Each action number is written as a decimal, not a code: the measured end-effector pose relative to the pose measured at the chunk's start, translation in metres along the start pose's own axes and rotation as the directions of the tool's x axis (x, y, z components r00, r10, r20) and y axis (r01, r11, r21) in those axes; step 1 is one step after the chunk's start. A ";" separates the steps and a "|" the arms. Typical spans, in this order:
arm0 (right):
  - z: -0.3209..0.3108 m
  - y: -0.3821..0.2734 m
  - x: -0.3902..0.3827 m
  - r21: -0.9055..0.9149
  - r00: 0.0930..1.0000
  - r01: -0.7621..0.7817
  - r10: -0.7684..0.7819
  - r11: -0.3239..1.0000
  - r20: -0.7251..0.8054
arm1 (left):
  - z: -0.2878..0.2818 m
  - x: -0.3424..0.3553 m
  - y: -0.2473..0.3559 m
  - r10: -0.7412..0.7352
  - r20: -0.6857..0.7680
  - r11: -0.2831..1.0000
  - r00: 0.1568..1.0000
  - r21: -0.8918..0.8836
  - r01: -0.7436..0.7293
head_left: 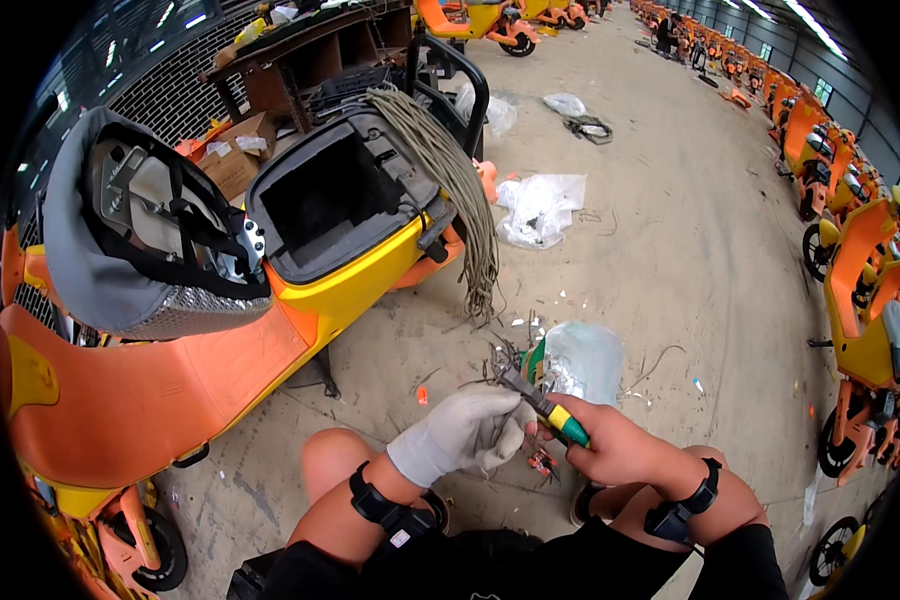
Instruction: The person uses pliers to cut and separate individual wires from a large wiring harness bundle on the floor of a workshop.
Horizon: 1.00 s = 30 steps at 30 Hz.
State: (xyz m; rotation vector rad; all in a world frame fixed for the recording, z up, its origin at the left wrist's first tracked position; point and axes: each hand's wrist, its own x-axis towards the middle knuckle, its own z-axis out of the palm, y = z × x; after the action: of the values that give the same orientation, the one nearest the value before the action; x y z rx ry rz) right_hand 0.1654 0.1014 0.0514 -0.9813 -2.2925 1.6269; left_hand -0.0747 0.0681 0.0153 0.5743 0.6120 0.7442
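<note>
My right hand [610, 445] grips pliers [560, 415] with yellow and green handles, their metal head angled up and away. My left hand [465, 430], in a pale grey glove, has its fingers curled beside the pliers' jaws; what is between them is too small to make out. Thin dark strands stick out near the jaws. Beyond them on the floor lies a translucent plastic bag [580, 355] with something green at its left side. Small red and dark bits [542, 462] lie below my hands.
To my left stands an orange-yellow scooter [150, 385] with an open compartment, a bundle of cords [435, 170] over it and a grey padded seat [100, 280]. Scooter rows [840, 310] line the right. A metal bench [295, 60], cardboard box [225, 170] and plastic bag [535, 210] lie ahead.
</note>
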 end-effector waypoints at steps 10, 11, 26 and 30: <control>-0.011 -0.016 -0.002 -0.155 0.993 0.068 -0.053 0.986 0.102 | 0.003 -0.001 -0.031 0.090 0.389 0.929 0.917 -0.364 0.064; -0.011 -0.014 -0.003 -0.137 0.994 0.065 -0.052 0.988 0.098 | 0.004 -0.001 -0.031 0.088 0.366 0.938 0.926 -0.343 0.047; -0.005 -0.013 0.002 -0.163 0.952 -0.251 0.274 0.954 0.135 | 0.005 0.007 -0.009 0.143 -0.172 0.494 0.975 0.866 0.080; 0.003 0.005 0.005 -0.221 0.946 -0.257 0.292 0.941 0.142 | -0.016 0.012 -0.035 0.477 0.344 -0.468 0.809 0.878 -0.098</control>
State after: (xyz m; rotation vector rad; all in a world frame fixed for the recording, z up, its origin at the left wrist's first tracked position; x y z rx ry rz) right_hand 0.1624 0.1027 0.0444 -1.3077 -2.5739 1.6649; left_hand -0.0633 0.0599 -0.0229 2.5936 1.3604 0.6533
